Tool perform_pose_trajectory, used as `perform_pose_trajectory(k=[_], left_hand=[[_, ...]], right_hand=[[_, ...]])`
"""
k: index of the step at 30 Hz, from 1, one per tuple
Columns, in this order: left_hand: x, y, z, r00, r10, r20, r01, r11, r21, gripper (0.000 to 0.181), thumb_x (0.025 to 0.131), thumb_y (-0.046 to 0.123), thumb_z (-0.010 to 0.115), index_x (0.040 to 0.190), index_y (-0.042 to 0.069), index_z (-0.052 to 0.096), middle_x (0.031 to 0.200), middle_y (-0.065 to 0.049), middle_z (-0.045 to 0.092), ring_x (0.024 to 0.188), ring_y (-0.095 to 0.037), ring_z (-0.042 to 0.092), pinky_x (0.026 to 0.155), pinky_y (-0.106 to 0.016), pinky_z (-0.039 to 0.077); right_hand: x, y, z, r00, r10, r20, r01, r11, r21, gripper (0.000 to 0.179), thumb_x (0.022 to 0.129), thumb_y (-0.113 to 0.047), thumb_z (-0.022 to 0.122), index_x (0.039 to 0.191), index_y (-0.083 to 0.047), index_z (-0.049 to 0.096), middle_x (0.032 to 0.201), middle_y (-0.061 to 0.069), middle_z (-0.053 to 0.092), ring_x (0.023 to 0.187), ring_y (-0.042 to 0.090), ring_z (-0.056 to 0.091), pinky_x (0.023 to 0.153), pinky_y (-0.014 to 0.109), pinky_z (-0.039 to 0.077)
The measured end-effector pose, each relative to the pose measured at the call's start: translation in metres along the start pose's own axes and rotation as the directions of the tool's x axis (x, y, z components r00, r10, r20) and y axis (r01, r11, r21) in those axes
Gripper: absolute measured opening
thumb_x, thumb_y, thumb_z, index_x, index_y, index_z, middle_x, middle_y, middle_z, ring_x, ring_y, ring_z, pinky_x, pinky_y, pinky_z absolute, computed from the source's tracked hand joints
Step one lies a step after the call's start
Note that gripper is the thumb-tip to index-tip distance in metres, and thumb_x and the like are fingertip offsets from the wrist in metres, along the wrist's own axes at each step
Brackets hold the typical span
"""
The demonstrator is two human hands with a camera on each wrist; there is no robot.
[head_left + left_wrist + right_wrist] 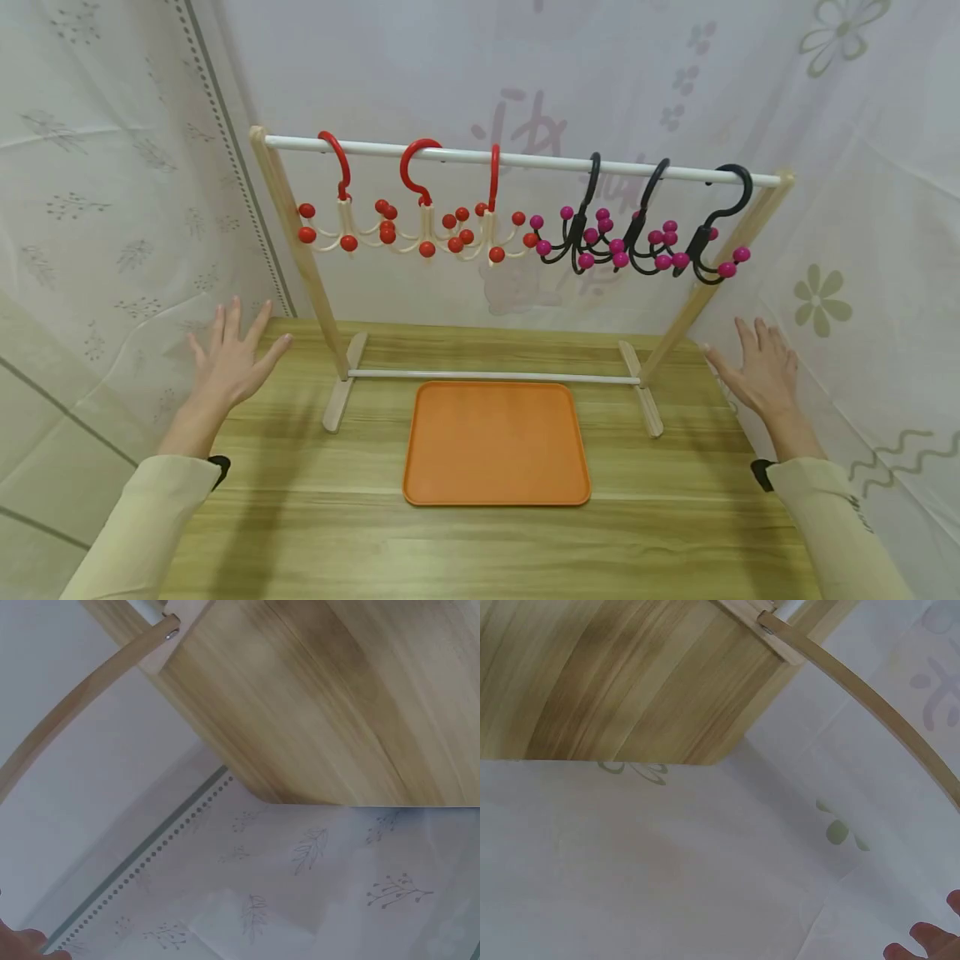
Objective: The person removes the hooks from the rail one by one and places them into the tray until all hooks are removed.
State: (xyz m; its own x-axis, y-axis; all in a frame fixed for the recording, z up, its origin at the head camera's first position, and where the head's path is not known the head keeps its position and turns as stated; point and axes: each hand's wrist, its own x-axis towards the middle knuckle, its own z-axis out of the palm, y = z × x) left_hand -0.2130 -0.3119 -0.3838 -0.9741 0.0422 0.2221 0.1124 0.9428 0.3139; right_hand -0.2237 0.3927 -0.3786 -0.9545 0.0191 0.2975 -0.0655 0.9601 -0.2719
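My left hand (234, 364) is held out with spread fingers beside the rack's left leg, touching nothing. On the other side my right hand (759, 373) is likewise spread, outside the right leg and holding nothing. Between them stands a wooden rack with a white top rod (517, 159). From its left half hang three cream claw hooks with red necks and red ball tips, one of them a red-topped claw hook (427, 218) in the middle. Three black claw hooks with magenta ball tips hang on the right half, including a black claw hook (636, 229). Only fingertips (930, 939) show in the right wrist view.
An orange tray (497, 446) lies flat on the wood-grain table (480, 550), just in front of the rack's lower white rod (491, 377). Wooden feet (641, 392) support the rack. Patterned white curtains (135, 167) enclose the table at the back and sides.
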Motion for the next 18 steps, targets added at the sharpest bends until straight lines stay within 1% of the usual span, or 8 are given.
perform_pose_trajectory(k=[5, 7, 9, 11, 12, 13, 16, 18], left_hand=[[0.001, 0.002, -0.003, 1.0, 0.011, -0.008, -0.011, 1.0, -0.017, 0.066, 0.091, 0.051, 0.027, 0.143, 0.017, 0.003, 0.142, -0.02, -0.015, 0.126, -0.035, -0.019, 0.083, -0.063, -0.021], [0.002, 0.005, -0.006, 0.999, 0.019, -0.028, -0.02, 0.999, -0.03, 0.065, 0.092, 0.05, 0.028, 0.143, 0.016, 0.006, 0.143, -0.02, -0.012, 0.127, -0.034, -0.017, 0.085, -0.063, -0.02], [0.002, 0.008, -0.009, 0.996, 0.031, -0.078, -0.035, 0.998, -0.048, 0.063, 0.092, 0.048, 0.029, 0.142, 0.013, 0.011, 0.144, -0.02, -0.006, 0.129, -0.035, -0.011, 0.089, -0.062, -0.016], [0.003, 0.014, -0.013, 0.985, 0.047, -0.168, -0.062, 0.994, -0.09, 0.06, 0.093, 0.043, 0.034, 0.14, 0.009, 0.02, 0.143, -0.021, 0.006, 0.129, -0.039, 0.002, 0.093, -0.063, -0.008], [0.004, 0.017, -0.015, 0.973, 0.053, -0.226, -0.081, 0.99, -0.117, 0.057, 0.093, 0.04, 0.037, 0.138, 0.007, 0.026, 0.142, -0.022, 0.013, 0.127, -0.04, 0.009, 0.094, -0.063, -0.003], [0.005, 0.02, -0.017, 0.956, 0.058, -0.288, -0.104, 0.984, -0.147, 0.054, 0.092, 0.036, 0.04, 0.136, 0.005, 0.031, 0.14, -0.022, 0.021, 0.125, -0.042, 0.017, 0.095, -0.062, 0.002], [0.009, 0.031, -0.024, 0.887, 0.061, -0.458, -0.185, 0.955, -0.233, 0.044, 0.09, 0.025, 0.048, 0.127, 0.001, 0.044, 0.129, -0.022, 0.04, 0.117, -0.041, 0.034, 0.097, -0.055, 0.018], [0.012, 0.039, -0.029, 0.85, 0.049, -0.525, -0.229, 0.931, -0.284, 0.04, 0.089, 0.02, 0.05, 0.123, 0.0, 0.048, 0.124, -0.021, 0.046, 0.115, -0.037, 0.038, 0.097, -0.049, 0.023]], right_hand=[[0.002, 0.001, 0.0, 1.0, -0.008, -0.024, 0.008, 1.0, -0.003, 0.076, 0.087, -0.05, 0.04, 0.138, 0.0, 0.017, 0.138, 0.031, 0.012, 0.125, 0.047, 0.006, 0.089, 0.067, 0.005], [0.003, 0.001, -0.001, 0.999, -0.013, -0.037, 0.013, 1.0, 0.005, 0.075, 0.087, -0.049, 0.04, 0.138, 0.001, 0.018, 0.137, 0.032, 0.014, 0.124, 0.047, 0.009, 0.089, 0.067, 0.008], [0.004, 0.002, -0.002, 0.998, -0.016, -0.055, 0.018, 0.999, 0.028, 0.073, 0.088, -0.047, 0.04, 0.138, 0.001, 0.019, 0.136, 0.032, 0.015, 0.123, 0.048, 0.011, 0.089, 0.066, 0.009], [0.006, 0.001, -0.003, 0.998, -0.014, -0.063, 0.018, 0.997, 0.07, 0.071, 0.089, -0.045, 0.04, 0.138, 0.002, 0.018, 0.136, 0.033, 0.016, 0.123, 0.048, 0.012, 0.091, 0.064, 0.009], [0.006, 0.001, -0.003, 0.998, -0.011, -0.064, 0.017, 0.995, 0.1, 0.07, 0.089, -0.044, 0.041, 0.138, 0.003, 0.018, 0.136, 0.033, 0.015, 0.123, 0.048, 0.012, 0.092, 0.063, 0.008], [0.007, 0.001, -0.003, 0.998, -0.007, -0.062, 0.015, 0.991, 0.13, 0.07, 0.09, -0.042, 0.041, 0.138, 0.003, 0.018, 0.136, 0.033, 0.014, 0.123, 0.048, 0.011, 0.094, 0.062, 0.007], [0.008, 0.0, -0.004, 0.999, 0.011, -0.046, -0.001, 0.976, 0.217, 0.067, 0.092, -0.038, 0.04, 0.138, 0.004, 0.015, 0.137, 0.034, 0.011, 0.124, 0.048, 0.008, 0.096, 0.06, 0.005], [0.008, -0.001, -0.004, 0.999, 0.027, -0.035, -0.017, 0.963, 0.27, 0.066, 0.093, -0.036, 0.04, 0.138, 0.003, 0.013, 0.138, 0.033, 0.009, 0.124, 0.047, 0.007, 0.097, 0.059, 0.005]])
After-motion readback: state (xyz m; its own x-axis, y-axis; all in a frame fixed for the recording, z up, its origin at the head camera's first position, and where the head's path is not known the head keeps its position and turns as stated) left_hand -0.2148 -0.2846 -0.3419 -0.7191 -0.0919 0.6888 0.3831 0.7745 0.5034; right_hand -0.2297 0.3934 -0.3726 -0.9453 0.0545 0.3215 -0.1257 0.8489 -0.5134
